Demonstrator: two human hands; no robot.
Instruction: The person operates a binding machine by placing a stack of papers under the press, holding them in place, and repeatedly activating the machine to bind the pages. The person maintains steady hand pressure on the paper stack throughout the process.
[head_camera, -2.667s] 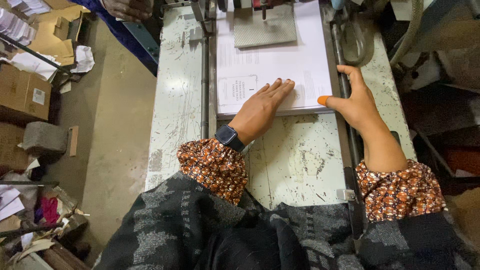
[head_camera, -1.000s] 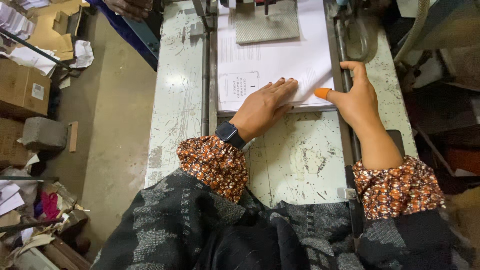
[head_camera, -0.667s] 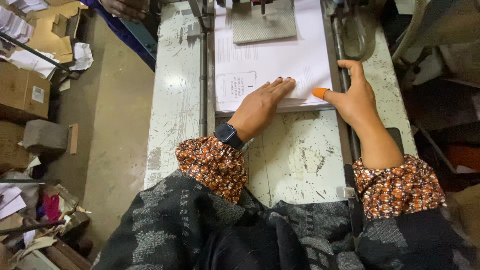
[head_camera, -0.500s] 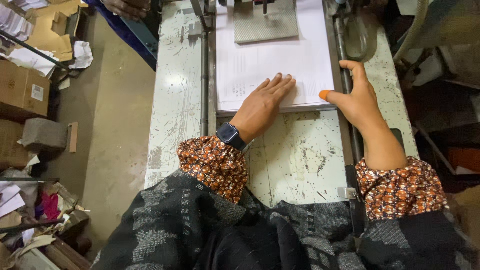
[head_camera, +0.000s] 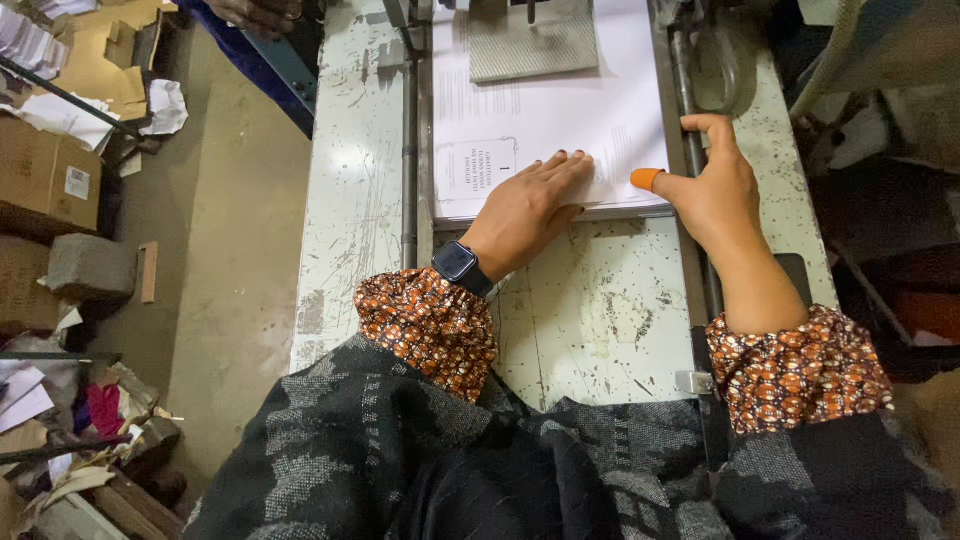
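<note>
On the worn metal table (head_camera: 590, 330) a stack of white sheets (head_camera: 545, 120) lies square against the machine, its far end tucked under a grey clamp plate (head_camera: 533, 40). The left hand (head_camera: 525, 205) rests flat on the near edge of the stack, fingers (head_camera: 570, 165) together and stretched out, pressing down rather than gripping anything; a dark watch (head_camera: 460, 265) sits on that wrist. The right hand (head_camera: 715, 190) stands at the stack's right near corner, spread open, its thumb in an orange rubber tip (head_camera: 647, 178) touching the sheet edge while the forefinger curls over the side rail (head_camera: 690, 150). Neither hand pinches a sheet. As I judge it, the paper is already placed and lined up: the left side sits along the long rod (head_camera: 409, 150) and the edges look even. What seems left is the machine's own stroke and then taking the stack off, but I cannot tell whether the plate is pressing yet. Off to the left, on the floor, sit cardboard boxes (head_camera: 45, 180) and loose scraps of paper (head_camera: 160, 105), well apart from the work.
</note>
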